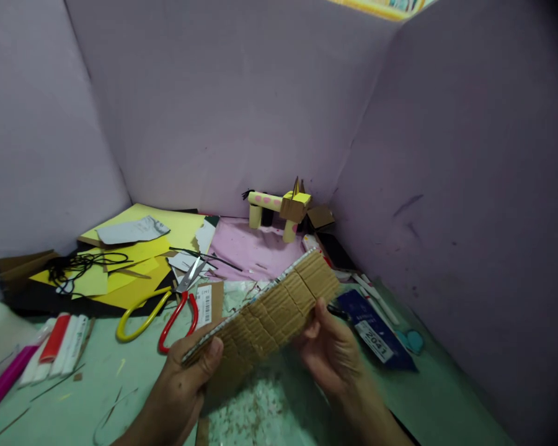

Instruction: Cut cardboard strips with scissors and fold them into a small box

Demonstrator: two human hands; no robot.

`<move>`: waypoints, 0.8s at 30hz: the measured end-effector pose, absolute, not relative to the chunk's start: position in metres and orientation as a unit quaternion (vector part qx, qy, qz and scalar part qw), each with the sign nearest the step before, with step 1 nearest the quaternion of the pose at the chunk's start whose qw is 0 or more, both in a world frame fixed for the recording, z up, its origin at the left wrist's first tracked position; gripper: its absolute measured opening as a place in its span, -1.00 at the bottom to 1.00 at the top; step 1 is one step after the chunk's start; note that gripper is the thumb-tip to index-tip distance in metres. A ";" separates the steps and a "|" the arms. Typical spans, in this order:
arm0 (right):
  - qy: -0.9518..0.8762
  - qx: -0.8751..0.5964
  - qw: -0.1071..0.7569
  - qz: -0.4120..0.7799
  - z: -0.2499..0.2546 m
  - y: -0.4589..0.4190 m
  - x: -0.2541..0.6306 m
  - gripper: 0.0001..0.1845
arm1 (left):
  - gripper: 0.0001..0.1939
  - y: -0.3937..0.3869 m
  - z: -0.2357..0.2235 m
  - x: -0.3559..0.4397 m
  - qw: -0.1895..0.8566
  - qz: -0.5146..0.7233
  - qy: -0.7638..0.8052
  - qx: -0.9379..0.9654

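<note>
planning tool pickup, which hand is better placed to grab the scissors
The left hand, probably. The scissors lie just beyond it, the red handle nearest, while the right hand is at the other end of the cardboard. The left would first have to release its end.

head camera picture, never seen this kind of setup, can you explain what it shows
There is no machine here: just a person's two bare hands, seen by one camera worn on the head, looking forward and down. The left hand and right hand hold a cardboard piece between them. On the left of the green table lie scissors, yellow paper, black string and markers. At the back, a small animal figure stands on a pink sheet. A blue packet lies at right.
</note>
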State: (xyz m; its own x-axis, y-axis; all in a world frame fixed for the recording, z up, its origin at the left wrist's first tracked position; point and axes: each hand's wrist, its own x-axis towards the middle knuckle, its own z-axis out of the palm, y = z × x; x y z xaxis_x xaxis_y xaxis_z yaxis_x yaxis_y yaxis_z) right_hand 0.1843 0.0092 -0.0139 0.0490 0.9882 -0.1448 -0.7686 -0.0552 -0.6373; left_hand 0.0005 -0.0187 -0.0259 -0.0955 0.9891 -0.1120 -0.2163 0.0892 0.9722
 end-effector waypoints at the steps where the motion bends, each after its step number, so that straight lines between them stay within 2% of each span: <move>1: -0.183 -0.277 0.642 0.691 -0.013 0.008 0.182 -0.55 | -0.57 -0.020 -0.026 0.001 0.577 0.542 0.480 0.377; 5: -0.196 -0.248 0.631 0.708 -0.009 0.005 0.177 -0.55 | -0.53 -0.024 -0.028 0.004 0.648 0.514 0.451 0.336; 13: -0.147 -0.285 0.667 0.672 -0.021 0.008 0.178 -0.71 | -0.52 -0.028 -0.026 0.012 0.541 0.512 0.488 0.455; 24: -0.066 -0.274 0.660 0.696 -0.020 0.006 0.179 -0.64 | -0.59 -0.024 -0.035 0.006 0.555 0.497 0.473 0.470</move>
